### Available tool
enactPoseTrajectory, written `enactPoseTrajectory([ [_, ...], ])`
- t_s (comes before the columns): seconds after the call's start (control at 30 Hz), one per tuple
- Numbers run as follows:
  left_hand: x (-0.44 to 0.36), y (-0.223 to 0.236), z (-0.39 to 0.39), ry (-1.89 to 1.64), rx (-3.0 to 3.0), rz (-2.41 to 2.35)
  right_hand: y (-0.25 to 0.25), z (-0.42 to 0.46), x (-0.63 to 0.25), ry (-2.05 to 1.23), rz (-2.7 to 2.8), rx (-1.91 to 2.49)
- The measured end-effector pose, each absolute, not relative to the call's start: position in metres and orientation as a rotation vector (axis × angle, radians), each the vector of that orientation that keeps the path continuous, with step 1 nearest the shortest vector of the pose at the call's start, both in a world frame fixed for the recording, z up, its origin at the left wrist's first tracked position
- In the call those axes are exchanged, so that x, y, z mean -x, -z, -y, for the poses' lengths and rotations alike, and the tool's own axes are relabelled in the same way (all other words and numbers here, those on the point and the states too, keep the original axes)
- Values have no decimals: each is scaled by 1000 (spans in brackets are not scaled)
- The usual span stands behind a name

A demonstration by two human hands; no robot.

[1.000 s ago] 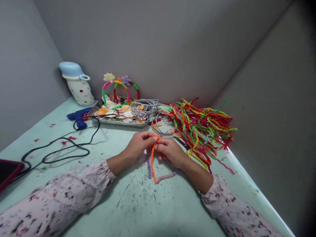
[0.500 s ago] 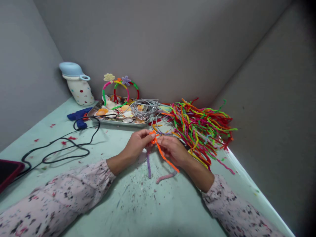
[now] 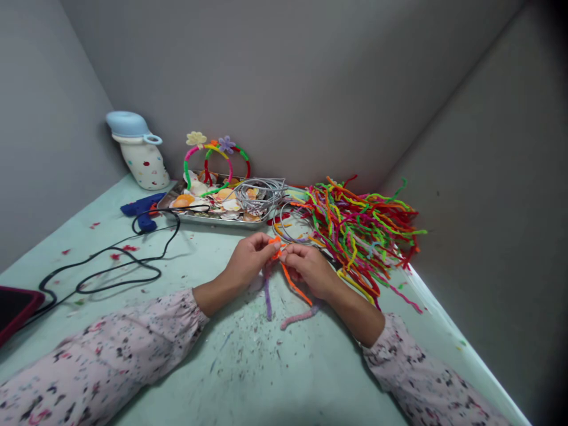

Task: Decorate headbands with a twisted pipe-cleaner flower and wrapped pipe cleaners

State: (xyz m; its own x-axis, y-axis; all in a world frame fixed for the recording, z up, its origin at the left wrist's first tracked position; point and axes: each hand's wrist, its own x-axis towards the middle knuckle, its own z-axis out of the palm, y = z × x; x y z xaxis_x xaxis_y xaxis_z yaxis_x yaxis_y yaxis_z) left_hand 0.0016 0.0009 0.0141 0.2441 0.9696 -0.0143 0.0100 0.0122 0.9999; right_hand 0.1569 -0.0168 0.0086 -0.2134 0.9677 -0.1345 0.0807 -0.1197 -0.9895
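Observation:
Between my two hands is an orange pipe cleaner (image 3: 296,287), bunched into small loops at the top with one loose end hanging down to the right. My left hand (image 3: 248,258) pinches the looped part between thumb and fingers. From the right, my right hand (image 3: 311,267) pinches the same pipe cleaner close to the loops; its fingertips nearly meet the left ones. Just beneath the hands lie a purple pipe cleaner piece (image 3: 268,299) and a pink one (image 3: 296,319) on the table. Fingers partly hide the loops.
Behind the hands stands a metal tray (image 3: 213,222) of shells, bearing two flower-topped hoops (image 3: 231,165) and coiled grey wire (image 3: 261,195). A heap of colourful pipe cleaners (image 3: 359,219) lies right. Leftward are a blue glue gun (image 3: 144,208), its black cable (image 3: 119,287), a bottle (image 3: 142,157) and a red-edged device (image 3: 18,310).
The loose end of the orange pipe cleaner has swung slightly left and shows shorter. My right hand has shifted a little left, closer to my left fingertips.

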Motion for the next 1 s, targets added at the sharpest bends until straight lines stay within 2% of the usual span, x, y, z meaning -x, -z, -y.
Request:
enactPoseTrajectory([
  [1.0, -5, -1, -1, -1026, -1332, -1133, -8, 15, -150, -1386, 1037, 1285],
])
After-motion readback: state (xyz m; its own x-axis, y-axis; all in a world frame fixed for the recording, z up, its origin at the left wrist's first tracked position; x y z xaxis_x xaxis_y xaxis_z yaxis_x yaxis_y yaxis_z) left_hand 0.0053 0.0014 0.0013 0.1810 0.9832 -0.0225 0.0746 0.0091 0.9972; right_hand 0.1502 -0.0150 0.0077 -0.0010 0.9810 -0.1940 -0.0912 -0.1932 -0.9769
